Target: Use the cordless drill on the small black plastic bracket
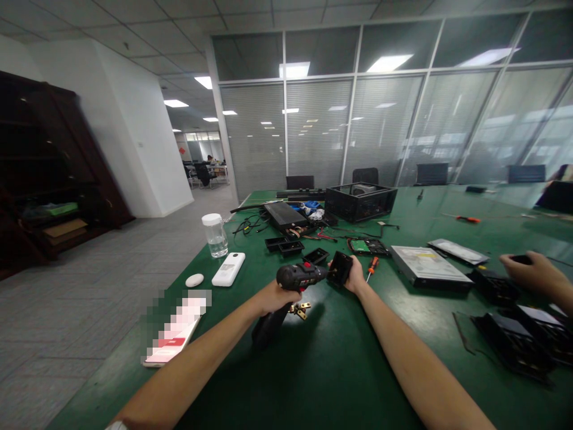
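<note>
Smooth green tabletop (340, 370) stretches between the forearms (210, 349), its left edge above grey carpet (89, 292). The left hand (276, 297) grips a black drill (295, 276), several brass pieces (302, 310) beside its handle; the right hand (355, 276) clasps a boxy black part (340, 269) at the drill's nose. Beyond sit three rectangular black trays (292, 249), then one open-framed case (345, 206).

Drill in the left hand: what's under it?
Below the drill, brass-coloured pieces lie on the green table. Whatever is behind its handle and the left hand is covered, so I can't tell if there are more.
</note>
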`<action>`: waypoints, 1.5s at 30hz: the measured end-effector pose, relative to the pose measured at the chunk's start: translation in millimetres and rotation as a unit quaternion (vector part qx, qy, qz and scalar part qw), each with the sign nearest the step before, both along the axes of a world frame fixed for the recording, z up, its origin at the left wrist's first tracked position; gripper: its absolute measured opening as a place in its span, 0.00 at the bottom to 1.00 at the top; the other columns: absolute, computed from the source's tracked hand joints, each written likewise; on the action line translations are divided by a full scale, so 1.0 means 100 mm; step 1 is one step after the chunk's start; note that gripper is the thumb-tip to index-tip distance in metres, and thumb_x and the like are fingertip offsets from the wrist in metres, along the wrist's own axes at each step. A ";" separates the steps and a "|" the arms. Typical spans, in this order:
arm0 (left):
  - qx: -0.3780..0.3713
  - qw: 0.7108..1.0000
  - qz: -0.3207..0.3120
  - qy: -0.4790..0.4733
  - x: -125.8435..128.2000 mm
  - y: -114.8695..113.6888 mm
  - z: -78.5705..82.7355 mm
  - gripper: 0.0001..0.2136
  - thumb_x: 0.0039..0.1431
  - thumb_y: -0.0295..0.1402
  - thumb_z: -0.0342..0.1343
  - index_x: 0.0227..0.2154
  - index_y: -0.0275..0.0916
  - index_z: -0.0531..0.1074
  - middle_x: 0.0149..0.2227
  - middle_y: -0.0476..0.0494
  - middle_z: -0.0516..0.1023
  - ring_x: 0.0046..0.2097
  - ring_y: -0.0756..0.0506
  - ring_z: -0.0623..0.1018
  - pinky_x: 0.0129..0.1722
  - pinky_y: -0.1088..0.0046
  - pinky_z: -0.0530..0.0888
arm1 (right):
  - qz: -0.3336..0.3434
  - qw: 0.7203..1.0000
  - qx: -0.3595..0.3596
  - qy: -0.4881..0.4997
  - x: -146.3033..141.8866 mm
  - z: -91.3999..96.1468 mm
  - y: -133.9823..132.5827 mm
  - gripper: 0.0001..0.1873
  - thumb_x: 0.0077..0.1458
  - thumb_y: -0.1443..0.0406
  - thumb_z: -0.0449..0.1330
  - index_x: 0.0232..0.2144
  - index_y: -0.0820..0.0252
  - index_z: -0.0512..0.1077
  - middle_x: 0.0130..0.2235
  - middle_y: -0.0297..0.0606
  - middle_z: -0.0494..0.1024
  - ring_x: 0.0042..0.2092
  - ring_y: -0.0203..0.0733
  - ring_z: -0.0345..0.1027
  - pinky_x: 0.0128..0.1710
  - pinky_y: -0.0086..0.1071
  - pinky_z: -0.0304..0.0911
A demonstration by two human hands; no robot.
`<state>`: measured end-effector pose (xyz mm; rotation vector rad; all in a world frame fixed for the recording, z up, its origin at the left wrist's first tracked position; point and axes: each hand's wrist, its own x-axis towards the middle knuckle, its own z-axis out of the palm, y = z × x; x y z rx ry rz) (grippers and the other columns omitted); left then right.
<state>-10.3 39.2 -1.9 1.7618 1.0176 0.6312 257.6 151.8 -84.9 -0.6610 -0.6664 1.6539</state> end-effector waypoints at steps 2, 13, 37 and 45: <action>0.005 1.000 -0.002 -0.002 0.00 0.00 0.00 0.06 0.42 0.31 0.51 0.25 0.33 0.67 0.22 0.50 0.66 0.25 0.52 0.64 0.24 0.76 0.60 | -0.002 1.000 0.000 -0.004 0.00 0.00 0.00 0.19 0.43 0.58 0.42 0.25 0.53 0.72 0.30 0.49 0.75 0.31 0.47 0.69 0.33 0.44 0.61; 0.003 1.000 -0.001 -0.004 0.00 -0.01 0.01 0.06 0.42 0.30 0.51 0.25 0.33 0.67 0.22 0.51 0.66 0.25 0.52 0.64 0.24 0.76 0.59 | 0.006 1.000 0.009 -0.001 0.01 -0.02 0.01 0.19 0.43 0.59 0.42 0.25 0.55 0.72 0.30 0.49 0.75 0.32 0.47 0.70 0.33 0.42 0.62; 0.002 1.000 0.005 -0.017 -0.01 0.00 0.00 0.06 0.41 0.30 0.51 0.25 0.33 0.67 0.22 0.50 0.65 0.26 0.52 0.64 0.25 0.76 0.59 | 0.004 1.000 0.005 -0.001 0.00 0.00 0.00 0.18 0.44 0.59 0.43 0.25 0.57 0.71 0.28 0.49 0.75 0.30 0.47 0.69 0.32 0.44 0.61; 0.002 1.000 -0.002 -0.007 -0.01 0.01 -0.01 0.08 0.41 0.30 0.50 0.27 0.33 0.68 0.23 0.50 0.65 0.26 0.52 0.64 0.24 0.76 0.59 | 0.017 1.000 0.023 -0.011 0.02 -0.04 0.03 0.19 0.44 0.59 0.43 0.25 0.56 0.72 0.29 0.52 0.75 0.30 0.47 0.69 0.32 0.45 0.61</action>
